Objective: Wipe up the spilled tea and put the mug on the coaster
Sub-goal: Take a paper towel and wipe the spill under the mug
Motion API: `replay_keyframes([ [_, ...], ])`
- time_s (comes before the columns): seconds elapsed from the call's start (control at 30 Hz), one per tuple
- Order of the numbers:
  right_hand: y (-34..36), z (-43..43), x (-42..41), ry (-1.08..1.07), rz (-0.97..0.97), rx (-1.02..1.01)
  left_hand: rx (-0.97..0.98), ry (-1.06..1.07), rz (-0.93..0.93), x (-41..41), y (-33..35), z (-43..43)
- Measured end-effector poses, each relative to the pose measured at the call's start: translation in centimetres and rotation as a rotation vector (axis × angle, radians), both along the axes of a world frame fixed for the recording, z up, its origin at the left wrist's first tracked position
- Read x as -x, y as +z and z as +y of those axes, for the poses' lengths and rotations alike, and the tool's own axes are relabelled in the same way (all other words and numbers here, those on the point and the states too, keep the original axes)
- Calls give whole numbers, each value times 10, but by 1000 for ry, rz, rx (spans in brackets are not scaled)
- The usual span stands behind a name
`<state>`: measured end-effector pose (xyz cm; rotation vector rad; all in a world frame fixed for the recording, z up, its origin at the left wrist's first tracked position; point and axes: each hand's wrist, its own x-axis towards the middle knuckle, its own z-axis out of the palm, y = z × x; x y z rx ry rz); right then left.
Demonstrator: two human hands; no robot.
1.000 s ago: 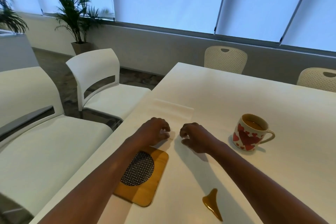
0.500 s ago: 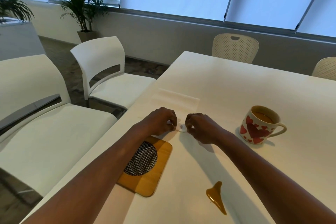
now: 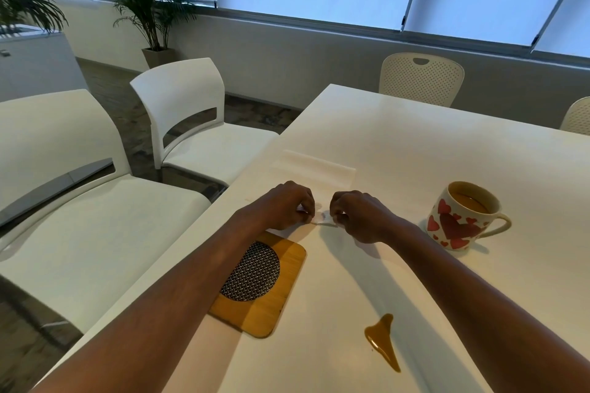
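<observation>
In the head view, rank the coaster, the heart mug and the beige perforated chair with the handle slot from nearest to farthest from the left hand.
1. Coaster: right beside the left hand, partly under its forearm.
2. Heart mug: off to the right, past the right hand; both hands pinch a small white scrap.
3. Beige perforated chair: beyond the table's far edge.

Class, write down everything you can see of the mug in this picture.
The mug is cream, ceramic by its look, printed with red hearts, with one loop handle pointing right. It stands upright on the white table, holding brown tea below the rim. Nothing touches it but the table: the right hand and left hand pinch a white scrap to its left. The coaster and spill lie apart, nearer the viewer.
</observation>
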<state>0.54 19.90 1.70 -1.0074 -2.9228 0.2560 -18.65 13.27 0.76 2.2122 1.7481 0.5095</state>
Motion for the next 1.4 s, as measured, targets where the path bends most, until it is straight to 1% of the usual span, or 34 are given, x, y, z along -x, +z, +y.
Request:
replay_keyframes([
  [0.37, 0, 1, -4, 2, 47, 46, 4, -49, 99, 2, 4, 6],
  [0.63, 2, 5, -4, -14, 48, 82, 25, -77, 114, 8, 7, 8],
  [1.27, 0, 7, -7, -4, 117, 123, 133, -140, 17, 20, 15, 17],
  [1.4, -1, 7, -8, -7, 137, 124, 153, -139, 22, 21, 15, 19],
])
